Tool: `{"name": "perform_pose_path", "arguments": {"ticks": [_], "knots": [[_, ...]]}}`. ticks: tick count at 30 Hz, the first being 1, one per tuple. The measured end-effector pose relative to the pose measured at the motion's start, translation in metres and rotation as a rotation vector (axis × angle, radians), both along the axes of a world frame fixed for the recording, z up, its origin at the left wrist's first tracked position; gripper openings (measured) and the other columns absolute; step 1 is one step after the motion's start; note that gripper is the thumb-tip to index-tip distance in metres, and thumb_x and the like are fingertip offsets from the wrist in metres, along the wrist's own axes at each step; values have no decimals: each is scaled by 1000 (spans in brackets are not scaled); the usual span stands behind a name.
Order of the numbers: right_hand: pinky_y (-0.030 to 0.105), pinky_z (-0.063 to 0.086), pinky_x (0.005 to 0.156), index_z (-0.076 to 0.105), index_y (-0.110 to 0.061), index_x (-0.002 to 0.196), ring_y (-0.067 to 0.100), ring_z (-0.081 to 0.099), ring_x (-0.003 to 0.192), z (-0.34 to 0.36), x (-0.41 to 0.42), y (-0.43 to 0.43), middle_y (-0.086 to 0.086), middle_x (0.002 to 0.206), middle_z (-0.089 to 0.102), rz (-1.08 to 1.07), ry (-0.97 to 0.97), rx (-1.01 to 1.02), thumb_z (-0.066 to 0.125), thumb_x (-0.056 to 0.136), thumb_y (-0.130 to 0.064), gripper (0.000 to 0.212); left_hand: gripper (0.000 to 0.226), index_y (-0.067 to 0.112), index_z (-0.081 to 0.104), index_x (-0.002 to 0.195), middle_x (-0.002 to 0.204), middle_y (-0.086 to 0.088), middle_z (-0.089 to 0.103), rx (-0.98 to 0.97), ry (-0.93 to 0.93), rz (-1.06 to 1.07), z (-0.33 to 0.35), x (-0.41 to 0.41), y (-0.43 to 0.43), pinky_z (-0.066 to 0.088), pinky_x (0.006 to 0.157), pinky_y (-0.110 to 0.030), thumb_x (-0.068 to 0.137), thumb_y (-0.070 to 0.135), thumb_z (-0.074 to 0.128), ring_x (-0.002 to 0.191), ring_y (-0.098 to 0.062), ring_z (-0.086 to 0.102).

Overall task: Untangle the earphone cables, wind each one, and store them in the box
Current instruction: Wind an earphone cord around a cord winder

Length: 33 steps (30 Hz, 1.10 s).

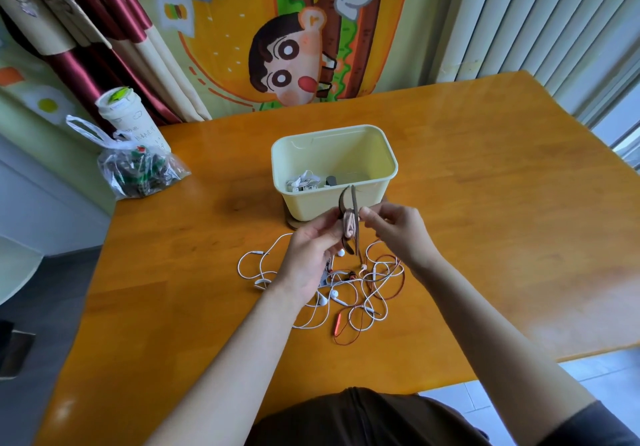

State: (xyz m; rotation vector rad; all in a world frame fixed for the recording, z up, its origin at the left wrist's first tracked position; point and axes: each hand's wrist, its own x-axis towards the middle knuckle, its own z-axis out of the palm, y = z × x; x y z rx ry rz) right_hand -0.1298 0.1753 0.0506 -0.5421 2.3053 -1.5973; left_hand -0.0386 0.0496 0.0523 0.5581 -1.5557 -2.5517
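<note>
Dark brown earphone cable (352, 203), wound into a narrow oval coil, is held above the wooden table (502, 203), just in front of the near wall of the pale yellow box (377, 185). The coil's long axis runs nearly upright: its top end rises in front of the box wall and its lower end hangs down toward a tangle of white and red cables (356, 293) on the table. A pale pinkish band crosses the coil's middle; it may be a fingertip or lighter wraps, as motion blur makes it hard to tell.

The left hand (317, 243) pinches the coil's middle from the left, fingers curled round it. The right hand (394, 227) pinches the same spot from the right with thumb and forefinger.

The box is open-topped and holds a wound white cable (303, 180) and a small dark item (331, 179) on its floor. The tangle lies under the hands, well in from the table's edges. Wide bare wood stretches to the right of the box. At the far left corner, a knotted plastic bag (138, 171) sits just beside a white cup (128, 116).
</note>
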Motion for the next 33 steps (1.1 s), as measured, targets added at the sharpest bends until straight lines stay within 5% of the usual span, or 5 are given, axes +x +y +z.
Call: {"name": "perform_pose_path", "arguments": {"ticks": [8,14,22,27,33], "knots": [[23,38,50,66,-10,77,7,46,50,-19,36,-10,-4,58,57,20,-132,4,55,94,-25,25,20,19,65,100,95,-1,64,367,-125,272,-3,-9,-2,43,86,-25,98,12,46,92,-12,57],[12,37,49,68,-13,90,1,49,51,-18,50,-16,-10,66,58,56,-37,97,54,94,-27,20,15,21,64,97,97,-1,64,282,-205,451,-9,-11,-4,43,81,-21,96,13,52,93,-11,57],[11,37,49,68,-11,92,3,47,51,-2,49,-18,-10,67,57,107,106,144,56,94,-25,18,20,18,68,107,97,4,70,-18,-208,519,-14,-10,-4,47,92,-27,92,7,59,103,-17,63],[9,36,50,68,-17,83,-6,51,53,12,45,-16,-18,59,52,168,137,140,59,92,-24,15,19,18,70,104,100,-2,70,-674,-157,422,-31,-5,-14,51,78,-21,91,7,61,94,-14,66],[11,33,47,66,-17,77,-2,48,49,24,25,-14,-14,56,52,203,146,162,59,92,-23,18,20,11,71,106,94,1,61,-956,-142,332,-37,3,-20,41,71,-3,89,5,63,88,-12,59]]}}
